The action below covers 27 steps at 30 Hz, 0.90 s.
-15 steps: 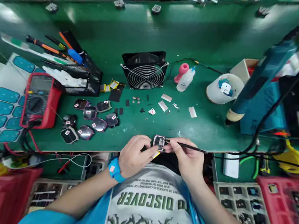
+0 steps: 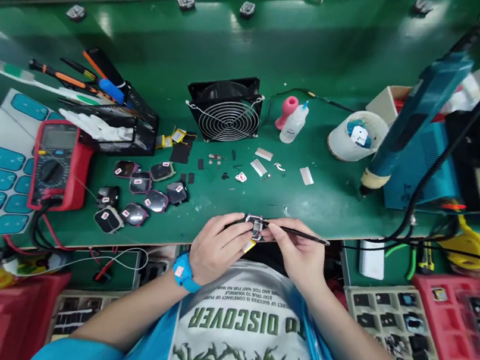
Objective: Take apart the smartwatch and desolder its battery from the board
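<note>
Closest to me is the person's printed shirt (image 2: pixel 235 330), and just beyond it both hands meet at the near edge of the worktop (image 2: pixel 329 211). The left hand (image 2: pixel 217 250), with a blue wristband (image 2: pixel 184 273) behind it, has its grip closed on a small case (image 2: pixel 255 227), fingers drawn in along one side; a yellow piece (image 2: pixel 250 246) shows below it. The right hand (image 2: pixel 301 252) pinches a slim dark tool (image 2: pixel 304 235) between thumb and fingers, its tip at the case; I cannot tell whether the tool's ends are parted or pressed together, or whether the case rests on the edge or is held clear. I'd judge the case light and stiff, its smooth rim rather slippery, and the exposed inside fragile: better to take it by the outer frame, lightly, keeping fingertips off the interior. The tool looks light and rigid too, and sits best in a loose pinch along its shaft. Further in, to the left, lie dark-faced units (image 2: pixel 156 200) beside a red multimeter (image 2: pixel 55 161). Past those are pale strips (image 2: pixel 259 167), then a black fan (image 2: pixel 228 119), a squeeze bottle (image 2: pixel 294 125) and a white pot (image 2: pixel 348 145).
</note>
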{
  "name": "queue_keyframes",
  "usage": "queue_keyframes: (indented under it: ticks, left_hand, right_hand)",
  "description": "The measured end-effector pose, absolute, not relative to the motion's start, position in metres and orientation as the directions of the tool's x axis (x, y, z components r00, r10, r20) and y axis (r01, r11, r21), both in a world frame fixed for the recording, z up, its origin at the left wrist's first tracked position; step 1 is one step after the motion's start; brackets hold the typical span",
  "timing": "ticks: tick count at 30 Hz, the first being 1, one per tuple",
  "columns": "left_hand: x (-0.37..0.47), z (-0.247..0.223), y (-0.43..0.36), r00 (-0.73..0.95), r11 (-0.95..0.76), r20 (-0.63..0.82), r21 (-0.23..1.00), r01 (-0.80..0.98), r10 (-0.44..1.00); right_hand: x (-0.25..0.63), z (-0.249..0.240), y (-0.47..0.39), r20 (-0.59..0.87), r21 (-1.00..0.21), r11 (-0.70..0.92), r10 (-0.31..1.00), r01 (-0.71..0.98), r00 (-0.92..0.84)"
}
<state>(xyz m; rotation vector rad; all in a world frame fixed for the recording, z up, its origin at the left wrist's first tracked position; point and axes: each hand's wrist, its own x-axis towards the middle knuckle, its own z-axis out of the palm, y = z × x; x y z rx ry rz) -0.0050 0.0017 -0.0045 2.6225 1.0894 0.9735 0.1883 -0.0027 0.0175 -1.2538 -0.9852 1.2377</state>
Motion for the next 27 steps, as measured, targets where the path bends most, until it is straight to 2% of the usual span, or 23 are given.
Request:
queue_keyframes:
  ticks: [2, 5, 8, 10, 15, 20, 24, 27]
  left_hand:
    - [-0.004, -0.003, 0.002, 0.532, -0.728, 0.51, 0.352, 0.589, 0.676]
    - [-0.003, 0.0, 0.003, 0.534, -0.729, 0.511, 0.342, 0.593, 0.674]
    - [-0.003, 0.002, 0.004, 0.541, -0.727, 0.5, 0.331, 0.602, 0.676]
    - [-0.002, 0.003, 0.004, 0.545, -0.724, 0.492, 0.325, 0.608, 0.679]
    - [-0.001, 0.005, 0.005, 0.547, -0.728, 0.5, 0.313, 0.609, 0.672]
    - [0.0, 0.006, 0.004, 0.552, -0.722, 0.483, 0.308, 0.62, 0.68]
    - [0.0, 0.006, 0.003, 0.546, -0.724, 0.496, 0.307, 0.617, 0.675]
    - [0.0, 0.005, 0.004, 0.549, -0.735, 0.508, 0.306, 0.604, 0.663]
  right_hand:
    - [0.193, 0.016, -0.002, -0.018, -1.0, -0.018, 0.997, -0.003, 0.076]
    - [0.202, 0.015, 0.002, 0.18, -0.964, 0.181, 0.983, 0.195, -0.019]
    - [0.208, 0.013, 0.007, 0.345, -0.9, 0.36, 0.933, 0.245, -0.104]
    - [0.211, 0.012, 0.009, 0.388, -0.882, 0.406, 0.914, 0.238, -0.123]
    - [0.211, 0.009, 0.009, 0.368, -0.905, 0.382, 0.924, 0.188, -0.105]
    - [0.213, 0.013, 0.01, 0.273, -0.949, 0.28, 0.96, 0.142, -0.068]
    - [0.221, 0.017, 0.012, 0.202, -0.97, 0.196, 0.979, 0.144, 0.029]
    - [0.224, 0.017, 0.012, 0.195, -0.973, 0.201, 0.979, 0.115, -0.065]
